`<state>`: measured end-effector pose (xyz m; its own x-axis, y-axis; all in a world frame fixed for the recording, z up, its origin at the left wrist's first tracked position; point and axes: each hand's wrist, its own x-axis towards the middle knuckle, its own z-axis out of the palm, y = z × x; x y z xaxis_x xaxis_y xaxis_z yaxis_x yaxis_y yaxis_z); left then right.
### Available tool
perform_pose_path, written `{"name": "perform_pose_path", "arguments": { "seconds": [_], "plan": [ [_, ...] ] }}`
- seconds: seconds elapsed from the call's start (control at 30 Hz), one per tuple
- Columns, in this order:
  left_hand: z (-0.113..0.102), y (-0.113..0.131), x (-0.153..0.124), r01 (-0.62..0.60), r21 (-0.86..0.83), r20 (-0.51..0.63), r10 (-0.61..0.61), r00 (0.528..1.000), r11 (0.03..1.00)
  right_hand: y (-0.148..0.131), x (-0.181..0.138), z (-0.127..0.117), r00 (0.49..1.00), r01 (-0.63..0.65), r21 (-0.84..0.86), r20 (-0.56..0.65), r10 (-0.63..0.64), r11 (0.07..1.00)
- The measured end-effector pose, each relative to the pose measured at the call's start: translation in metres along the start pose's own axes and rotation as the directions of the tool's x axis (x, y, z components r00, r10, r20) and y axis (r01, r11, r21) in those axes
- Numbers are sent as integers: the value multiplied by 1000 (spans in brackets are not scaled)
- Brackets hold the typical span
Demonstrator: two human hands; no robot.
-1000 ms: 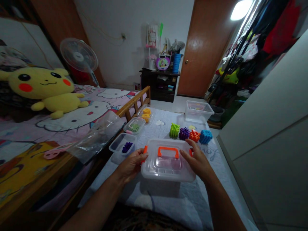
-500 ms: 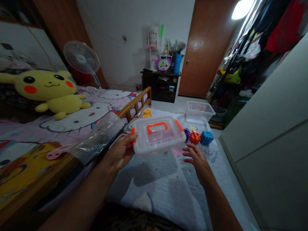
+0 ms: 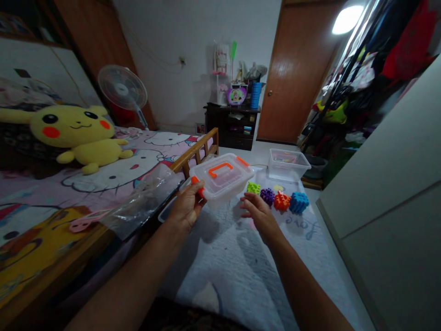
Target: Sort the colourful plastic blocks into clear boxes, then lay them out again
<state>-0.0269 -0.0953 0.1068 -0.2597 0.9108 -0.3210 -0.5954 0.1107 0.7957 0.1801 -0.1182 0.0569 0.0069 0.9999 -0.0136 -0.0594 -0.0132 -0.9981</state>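
Note:
A clear plastic storage box (image 3: 223, 180) with an orange handle and orange side clips is held up over the bed sheet, its lid on. My left hand (image 3: 189, 202) grips its left end, thumb on top by the clip. My right hand (image 3: 259, 212) is open and apart from the box, fingers pointing left. Just beyond those fingers stand blocks of interlocking plastic pieces: a green one (image 3: 253, 187), a purple one (image 3: 268, 196), an orange one (image 3: 282, 201) and a blue one (image 3: 299, 202).
An open clear tub (image 3: 288, 162) stands at the far right corner of the sheet. Left of my arm lie a crinkled plastic bag (image 3: 144, 197) and pink scissors (image 3: 86, 220). A wooden bed rail (image 3: 193, 151) runs along the left; a white cabinet (image 3: 389, 184) stands at right.
The storage box has shifted left and tilted in my left hand, uncovering the green block. My right hand has moved left, still open. The view has tipped slightly.

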Motion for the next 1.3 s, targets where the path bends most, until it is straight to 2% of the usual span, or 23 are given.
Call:
{"name": "perform_pose_path", "arguments": {
  "seconds": [0.1, 0.17, 0.33, 0.5, 0.7, 1.0, 1.3],
  "plan": [
    [4, -2, 6, 9, 35, 1, -9, 1000, 999, -14, 31, -8, 966, 84, -113, -234, -109, 990],
    [9, -1, 14, 13, 57, -1, -13, 1000, 998, -24, 53, -18, 938, 75, -138, -327, -117, 988],
    [31, 2, 38, 3, 83, -18, -2, 1000, 997, -45, 97, -41, 980, 75, -1, -184, -74, 997],
    [62, -5, 56, 29, 37, -14, -28, 999, 999, -53, 134, -51, 980, 28, 77, -197, -12, 997],
    [89, -32, 82, 112, -3, -83, -112, 990, 994, -49, 178, -57, 970, -72, 190, -217, 113, 979],
    [104, -77, 123, 156, -5, -180, -154, 972, 988, -19, 229, -64, 945, -179, 248, -225, 237, 952],
    [110, -107, 137, 154, -62, -180, -163, 970, 986, 4, 255, -67, 927, -209, 282, -246, 282, 936]
  ]
}}
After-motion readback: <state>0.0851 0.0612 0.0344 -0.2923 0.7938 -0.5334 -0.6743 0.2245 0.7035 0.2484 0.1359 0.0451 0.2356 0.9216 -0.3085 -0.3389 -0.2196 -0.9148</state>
